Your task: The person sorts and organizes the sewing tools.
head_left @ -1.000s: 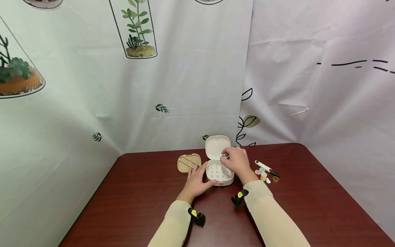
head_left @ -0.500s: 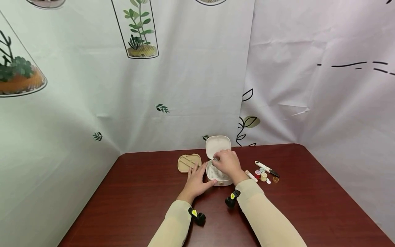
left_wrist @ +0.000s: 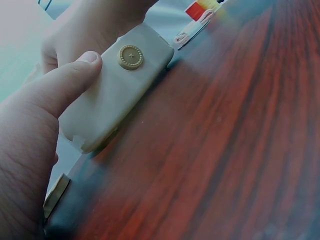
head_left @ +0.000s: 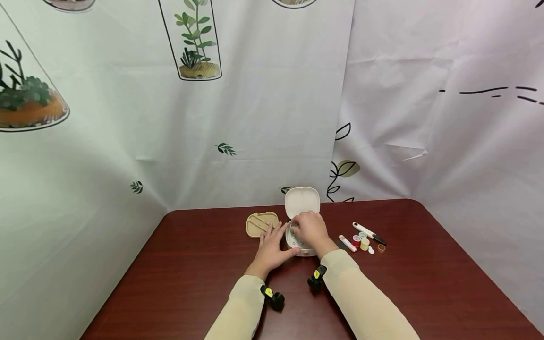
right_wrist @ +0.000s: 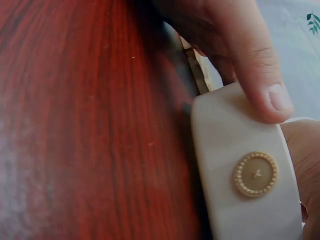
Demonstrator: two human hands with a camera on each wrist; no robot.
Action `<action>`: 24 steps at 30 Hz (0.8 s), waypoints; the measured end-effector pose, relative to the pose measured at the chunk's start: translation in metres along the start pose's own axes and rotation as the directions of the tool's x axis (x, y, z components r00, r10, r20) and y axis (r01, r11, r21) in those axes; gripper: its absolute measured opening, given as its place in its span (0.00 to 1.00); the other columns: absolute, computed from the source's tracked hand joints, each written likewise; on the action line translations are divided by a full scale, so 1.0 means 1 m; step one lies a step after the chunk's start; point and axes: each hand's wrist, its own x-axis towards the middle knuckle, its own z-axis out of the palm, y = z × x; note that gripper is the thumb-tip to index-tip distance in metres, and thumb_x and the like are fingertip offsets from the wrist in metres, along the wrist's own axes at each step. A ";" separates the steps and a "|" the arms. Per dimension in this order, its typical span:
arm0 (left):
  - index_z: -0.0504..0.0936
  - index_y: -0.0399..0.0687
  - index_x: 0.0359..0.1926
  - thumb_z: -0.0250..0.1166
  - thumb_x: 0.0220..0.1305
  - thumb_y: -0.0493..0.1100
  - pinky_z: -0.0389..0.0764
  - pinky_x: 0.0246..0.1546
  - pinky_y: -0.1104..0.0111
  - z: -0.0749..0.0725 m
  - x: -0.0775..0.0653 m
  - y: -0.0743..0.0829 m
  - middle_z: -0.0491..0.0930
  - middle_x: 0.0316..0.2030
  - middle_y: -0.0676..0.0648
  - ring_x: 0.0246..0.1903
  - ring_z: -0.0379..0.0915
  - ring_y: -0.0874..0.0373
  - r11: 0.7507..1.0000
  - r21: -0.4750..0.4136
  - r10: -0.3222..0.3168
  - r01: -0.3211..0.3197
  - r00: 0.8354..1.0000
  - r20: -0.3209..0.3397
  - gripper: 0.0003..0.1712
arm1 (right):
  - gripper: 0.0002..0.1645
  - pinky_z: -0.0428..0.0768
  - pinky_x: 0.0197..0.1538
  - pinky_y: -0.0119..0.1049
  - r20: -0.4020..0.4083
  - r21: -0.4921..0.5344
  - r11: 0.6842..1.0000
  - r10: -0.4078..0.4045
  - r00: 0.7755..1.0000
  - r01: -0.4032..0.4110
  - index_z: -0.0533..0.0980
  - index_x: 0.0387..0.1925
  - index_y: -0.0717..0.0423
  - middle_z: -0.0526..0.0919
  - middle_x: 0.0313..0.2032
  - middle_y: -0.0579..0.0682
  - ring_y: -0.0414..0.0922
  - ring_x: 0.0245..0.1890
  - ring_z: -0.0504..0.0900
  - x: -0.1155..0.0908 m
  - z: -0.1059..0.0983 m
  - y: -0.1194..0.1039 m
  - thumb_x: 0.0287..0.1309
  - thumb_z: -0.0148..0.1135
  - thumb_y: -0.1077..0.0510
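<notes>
1. Head: a small white box (head_left: pixel 304 253) is parked near the back of the dark red table (head_left: pixel 191 283), with its lid (head_left: pixel 302 202) propped up behind it. The left hand (head_left: pixel 270 252) is kept spread at the box's left, thumb set against the front. The right hand (head_left: pixel 311 230) is dipped over the opening, fingers bent down; whether anything's pinched can't be told, fingertips are kinda hidden. A tan tray (head_left: pixel 255 231) is left just beside the box, and a white strip (head_left: pixel 347 243), red spool (head_left: pixel 356 241), yellow spool (head_left: pixel 364 244), tan ring (head_left: pixel 381 248) and black-tipped tool (head_left: pixel 369 233) are scattered off to the right
2. Left wrist: the left thumb is pressed on the front wall, near a tan button (left_wrist: pixel 131 57). The box's opening is mostly blocked by the right hand
3. Right wrist: same button, same thumb at the upper edge; the right hand is only partly caught at the side
</notes>
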 end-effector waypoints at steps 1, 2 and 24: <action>0.61 0.56 0.78 0.65 0.60 0.71 0.38 0.73 0.37 0.000 0.000 0.000 0.56 0.77 0.42 0.78 0.36 0.40 1.000 0.002 -0.002 0.002 1.000 0.000 0.52 | 0.12 0.77 0.53 0.51 0.005 -0.005 1.000 0.002 1.000 -0.002 0.88 0.41 0.46 0.88 0.38 0.45 0.48 0.42 0.81 0.000 0.001 0.000 0.58 0.73 0.47; 0.61 0.56 0.78 0.65 0.60 0.71 0.38 0.73 0.38 0.000 0.000 0.000 0.56 0.77 0.42 0.78 0.36 0.40 1.000 0.003 -0.005 0.005 1.000 0.000 0.52 | 0.12 0.77 0.53 0.51 0.007 -0.011 1.000 0.003 1.000 -0.003 0.88 0.41 0.45 0.88 0.39 0.45 0.49 0.42 0.81 -0.001 0.001 0.000 0.58 0.73 0.47; 0.62 0.55 0.77 0.65 0.58 0.72 0.39 0.73 0.37 0.004 0.001 -0.004 0.58 0.76 0.40 0.78 0.37 0.39 1.000 0.014 -0.002 0.002 1.000 -0.016 0.53 | 0.19 0.77 0.49 0.48 0.011 -0.096 0.993 0.076 0.997 -0.075 0.86 0.40 0.44 0.87 0.35 0.43 0.48 0.39 0.80 -0.001 0.006 -0.004 0.60 0.67 0.35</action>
